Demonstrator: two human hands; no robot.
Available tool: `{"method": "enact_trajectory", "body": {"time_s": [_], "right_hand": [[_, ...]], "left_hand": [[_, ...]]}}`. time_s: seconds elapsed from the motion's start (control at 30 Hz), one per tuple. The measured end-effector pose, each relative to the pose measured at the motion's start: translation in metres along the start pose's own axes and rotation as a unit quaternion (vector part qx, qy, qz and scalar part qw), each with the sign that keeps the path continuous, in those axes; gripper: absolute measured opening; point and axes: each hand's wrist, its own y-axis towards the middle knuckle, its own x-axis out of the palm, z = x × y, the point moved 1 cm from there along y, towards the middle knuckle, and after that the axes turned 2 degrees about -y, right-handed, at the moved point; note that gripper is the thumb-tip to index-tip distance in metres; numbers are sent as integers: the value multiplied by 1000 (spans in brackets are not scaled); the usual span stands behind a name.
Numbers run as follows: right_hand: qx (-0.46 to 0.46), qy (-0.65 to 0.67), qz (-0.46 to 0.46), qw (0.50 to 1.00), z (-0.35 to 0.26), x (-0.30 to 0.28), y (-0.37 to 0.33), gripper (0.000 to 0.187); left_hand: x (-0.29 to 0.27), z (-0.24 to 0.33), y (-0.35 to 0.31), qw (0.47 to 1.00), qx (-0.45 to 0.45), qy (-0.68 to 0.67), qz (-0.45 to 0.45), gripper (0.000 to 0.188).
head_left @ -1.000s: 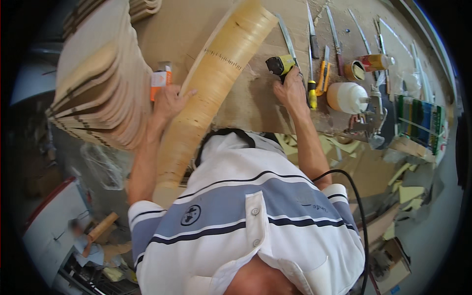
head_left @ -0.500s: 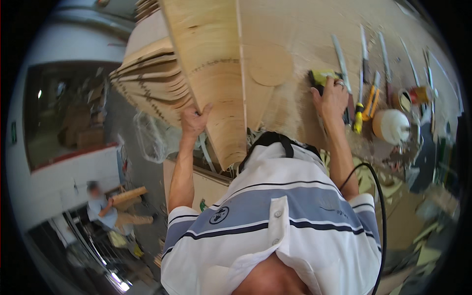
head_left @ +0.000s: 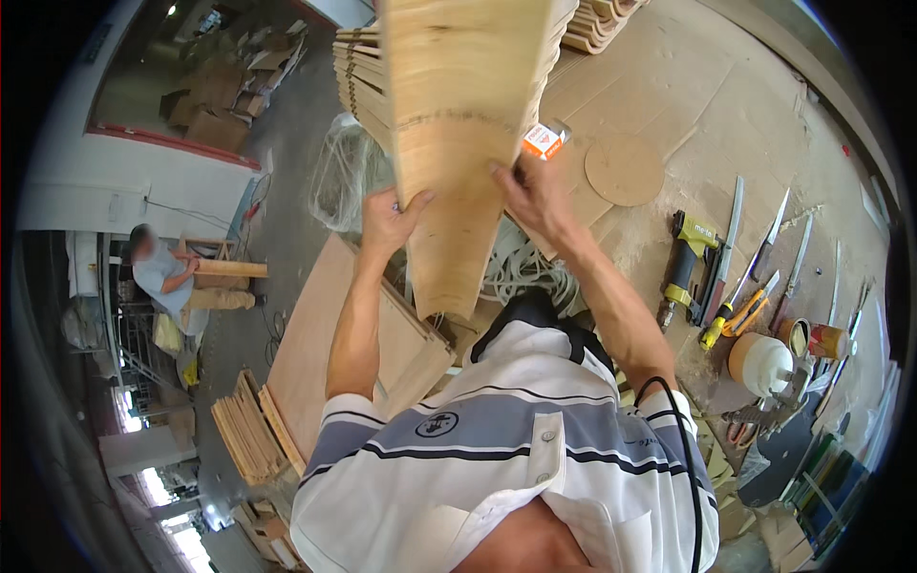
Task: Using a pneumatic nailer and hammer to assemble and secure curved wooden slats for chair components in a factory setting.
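Observation:
A long curved plywood panel (head_left: 458, 162), pale and narrowing toward me, is held up in front of my body. My left hand (head_left: 387, 222) grips its left edge, with the thumb over the face. On the opposite edge, my right hand (head_left: 543, 196) is closed with its thumb on the panel; the fingers behind the wood are hidden. A small orange and white box (head_left: 543, 141) shows just beyond the right hand. Off to the right, a yellow-green and black nail gun (head_left: 688, 263) lies on the worktable (head_left: 611, 248), touched by neither hand.
Stacked bent plywood pieces (head_left: 361, 76) stand behind the panel. A round thin disc (head_left: 624, 169) lies on the table. Right of the nail gun are several long blades, an orange cutter (head_left: 752, 307) and a white plastic bottle (head_left: 759, 363). Another person (head_left: 162, 272) holds wood at far left.
My right hand has let go of the nail gun and moved left onto the panel's right edge. The left hand keeps its hold. The view has turned, showing more floor at left.

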Motion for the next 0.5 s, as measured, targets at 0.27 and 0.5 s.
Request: {"method": "enact_trajectory", "body": {"time_s": [0.27,0.5], "right_hand": [[-113,-143,32,983,-70,56,17,25],[-179,-209,16,961,-120,119,17,27]], "left_hand": [[-32,-49,-32,986,-117,-110,32,20],[-58,-72,-78,964,-87,-185,170,26]]}}
